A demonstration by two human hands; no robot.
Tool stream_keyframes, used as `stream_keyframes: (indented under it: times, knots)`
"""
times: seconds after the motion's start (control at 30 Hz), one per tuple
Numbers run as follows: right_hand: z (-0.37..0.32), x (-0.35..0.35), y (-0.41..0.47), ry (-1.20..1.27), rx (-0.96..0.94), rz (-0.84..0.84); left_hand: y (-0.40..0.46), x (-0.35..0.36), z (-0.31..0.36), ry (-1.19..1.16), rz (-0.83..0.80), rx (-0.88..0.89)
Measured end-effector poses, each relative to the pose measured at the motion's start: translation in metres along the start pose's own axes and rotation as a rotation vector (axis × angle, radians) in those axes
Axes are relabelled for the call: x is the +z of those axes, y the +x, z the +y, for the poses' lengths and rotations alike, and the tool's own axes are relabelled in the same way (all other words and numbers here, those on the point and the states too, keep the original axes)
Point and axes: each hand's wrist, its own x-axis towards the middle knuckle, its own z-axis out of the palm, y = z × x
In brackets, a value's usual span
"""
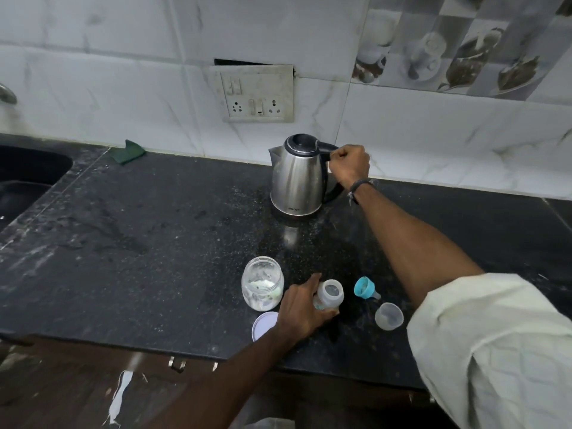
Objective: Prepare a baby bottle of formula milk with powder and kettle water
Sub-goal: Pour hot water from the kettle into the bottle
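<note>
A steel kettle (pixel 297 178) with a black lid stands on the black counter (pixel 139 243) near the wall. My right hand (pixel 349 164) is closed around its black handle. Close to the front edge stands the open baby bottle (pixel 331 293), and my left hand (pixel 301 308) grips its side. Left of the bottle is an open glass jar (pixel 262 283) with white powder at the bottom. Its pale lid (pixel 263 325) lies flat in front of it, partly under my wrist. The blue teat ring (pixel 364 287) and a clear cap (pixel 389 315) lie to the bottle's right.
A dark sink (pixel 28 178) is set into the counter at the far left, with a green cloth (pixel 128 151) by the wall behind it. A switch and socket plate (pixel 257 97) sits on the tiled wall above the kettle. Cabinet handles (pixel 178 363) show below the counter edge.
</note>
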Motion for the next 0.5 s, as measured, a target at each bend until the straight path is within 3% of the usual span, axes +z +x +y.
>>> stream_keyframes:
  times: [0.17,0.27,0.37,0.5]
  knots:
    - [0.003,0.004,0.032,-0.142,-0.048,0.021,0.001,0.004,-0.003,-0.030,0.019,0.013]
    - [0.008,0.009,0.046,-0.198,-0.010,-0.080,0.003,0.006,-0.006,-0.024,0.035,0.020]
    - [0.009,0.013,0.050,-0.150,0.059,-0.199,0.003,0.007,-0.009,-0.040,0.041,0.028]
    - [0.012,0.019,0.057,-0.072,0.095,-0.176,0.004,0.010,-0.012,-0.042,0.050,0.039]
